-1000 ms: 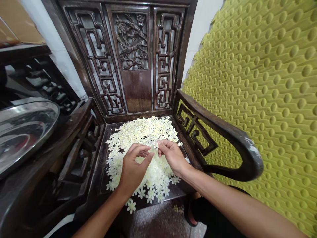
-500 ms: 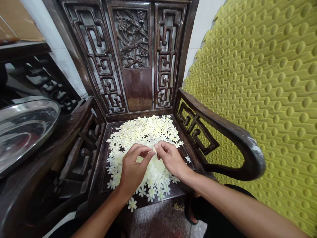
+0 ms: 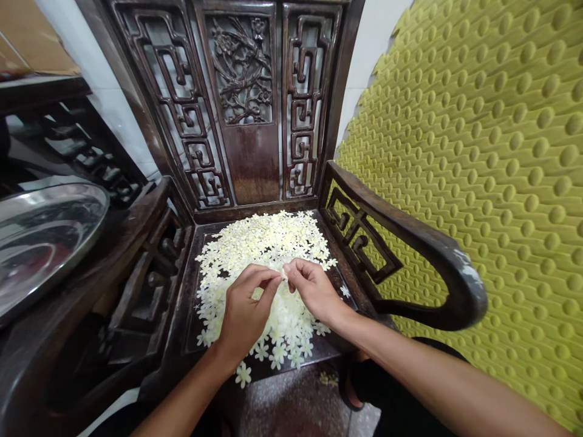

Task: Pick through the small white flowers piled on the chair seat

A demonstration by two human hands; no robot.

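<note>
Our right hand (image 3: 314, 291) pinches a small white blossom (image 3: 285, 273) at its fingertips, while our left hand (image 3: 246, 318) curls closed just beside it, its hold too small to tell. Both hover over a heap of white flowers (image 3: 268, 240) spread across the seat of a dark carved wooden armchair (image 3: 252, 164). A steel tray (image 3: 45, 243) sits left of the chair; a yellow-green dimpled foam panel (image 3: 483, 182) rises at its right.

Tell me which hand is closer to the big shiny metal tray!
Left. The left hand is over the white flowers, nearer the metal tray; the right hand is farther from it, past the left hand.
</note>
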